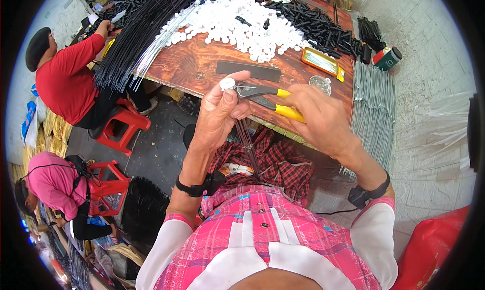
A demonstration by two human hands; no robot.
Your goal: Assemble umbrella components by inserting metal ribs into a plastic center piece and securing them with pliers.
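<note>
My left hand (218,113) pinches a small white round plastic piece (227,84) above the table's near edge. A bundle of thin dark rods (246,141) hangs below that hand toward my lap; how the rods join the white piece is hidden by my fingers. My right hand (321,118) grips pliers with yellow handles (290,113). Their dark metal jaws (246,89) are beside the white piece, at a fine wire. Whether the jaws touch the wire I cannot tell. A dark flat bar (248,71) lies on the table just beyond the pliers.
The wooden table (182,67) carries a heap of white plastic rings (237,27), black tubular parts (323,27) and long black rods (144,32). A yellow tin (320,61) and small round dish (320,84) sit at right. Two people sit on red stools (121,126) at left.
</note>
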